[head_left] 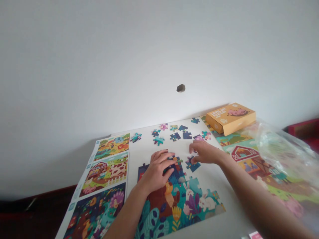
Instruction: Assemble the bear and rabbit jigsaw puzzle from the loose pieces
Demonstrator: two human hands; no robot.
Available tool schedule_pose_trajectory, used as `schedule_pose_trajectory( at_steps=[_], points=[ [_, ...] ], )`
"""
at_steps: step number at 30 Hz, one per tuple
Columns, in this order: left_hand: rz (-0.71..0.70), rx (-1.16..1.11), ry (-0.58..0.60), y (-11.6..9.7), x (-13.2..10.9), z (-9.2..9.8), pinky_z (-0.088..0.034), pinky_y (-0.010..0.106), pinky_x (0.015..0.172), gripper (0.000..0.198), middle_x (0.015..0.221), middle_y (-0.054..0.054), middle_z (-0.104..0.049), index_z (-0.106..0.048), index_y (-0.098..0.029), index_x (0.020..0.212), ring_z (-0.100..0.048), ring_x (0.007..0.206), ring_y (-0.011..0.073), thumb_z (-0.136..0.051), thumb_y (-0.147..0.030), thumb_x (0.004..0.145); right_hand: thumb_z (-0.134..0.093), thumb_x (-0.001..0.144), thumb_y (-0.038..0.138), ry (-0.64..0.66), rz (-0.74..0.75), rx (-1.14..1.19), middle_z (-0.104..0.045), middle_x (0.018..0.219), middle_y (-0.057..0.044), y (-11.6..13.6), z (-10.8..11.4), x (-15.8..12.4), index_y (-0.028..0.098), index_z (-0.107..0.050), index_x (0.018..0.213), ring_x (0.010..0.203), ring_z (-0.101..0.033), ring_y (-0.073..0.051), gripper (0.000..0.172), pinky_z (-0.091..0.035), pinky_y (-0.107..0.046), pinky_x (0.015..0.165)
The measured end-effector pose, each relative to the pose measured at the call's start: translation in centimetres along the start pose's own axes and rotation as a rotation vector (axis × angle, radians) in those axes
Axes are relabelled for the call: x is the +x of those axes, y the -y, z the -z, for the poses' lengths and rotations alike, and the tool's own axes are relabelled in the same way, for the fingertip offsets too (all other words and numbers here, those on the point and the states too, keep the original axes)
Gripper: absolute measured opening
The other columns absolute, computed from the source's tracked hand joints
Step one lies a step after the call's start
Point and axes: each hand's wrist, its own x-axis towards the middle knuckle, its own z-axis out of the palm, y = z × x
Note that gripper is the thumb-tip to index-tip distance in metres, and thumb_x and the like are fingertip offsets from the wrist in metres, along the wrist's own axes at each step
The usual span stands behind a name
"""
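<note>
A partly assembled jigsaw puzzle [174, 199] with rabbits, a fox-like animal and plants lies on the white table. Over its upper edge rests my left hand [157, 169], fingers stretched and apart, thumb away from the index finger; its fingertips hide some of the pieces. To the right, my right hand [205, 152] hovers with bent fingers, thumb and index apart. Its thumb overlaps the edge of a loose dark-blue puzzle piece [192, 165]; whether they touch, I cannot tell. A purple puzzle piece [198, 137] lies just beyond the right fingers.
Several loose puzzle pieces [175, 136] are scattered toward the wall. On the left lies a sheet with printed pictures [107, 172]. An orange puzzle box [231, 118] stands back right, near a farm picture [249, 156] and clear plastic wrapping [279, 146]. The wall [149, 66] has a hole.
</note>
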Motion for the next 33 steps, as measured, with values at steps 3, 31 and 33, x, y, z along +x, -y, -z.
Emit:
schedule_pose_trajectory(
  at_steps=[3, 31, 33],
  points=[
    [-0.044, -0.047, 0.059, -0.5, 0.0, 0.3, -0.037, 0.052, 0.112, 0.028, 0.135, 0.003, -0.062, -0.070, -0.029, 0.112, -0.044, 0.133, 0.0292, -0.064, -0.019, 0.087, -0.078, 0.075, 0.033, -0.011, 0.012, 0.025, -0.065, 0.101, -0.009, -0.1, -0.2, 0.1, 0.019, -0.068, 0.100, 0.092, -0.061, -0.024, 0.030, -0.042, -0.031, 0.078],
    [-0.012, -0.121, 0.095, -1.4, -0.2, 0.5, -0.035, 0.048, 0.112, 0.028, 0.132, 0.005, -0.062, -0.069, -0.026, 0.114, -0.051, 0.123, 0.0258, -0.066, -0.022, 0.087, -0.076, 0.077, 0.035, -0.001, -0.026, 0.017, -0.062, 0.105, -0.009, 0.1, -0.8, -0.4, 0.020, -0.063, 0.102, 0.096, -0.061, -0.025, 0.031, -0.042, -0.033, 0.083],
    [-0.014, -0.125, 0.087, -1.5, -0.2, 0.5, -0.035, 0.049, 0.111, 0.027, 0.130, 0.005, -0.063, -0.070, -0.025, 0.112, -0.052, 0.121, 0.0263, -0.067, -0.022, 0.086, -0.075, 0.077, 0.036, -0.010, -0.026, 0.027, -0.061, 0.104, -0.008, -0.3, -1.1, -0.2, 0.020, -0.063, 0.099, 0.093, -0.061, -0.024, 0.030, -0.043, -0.033, 0.081]
  ],
)
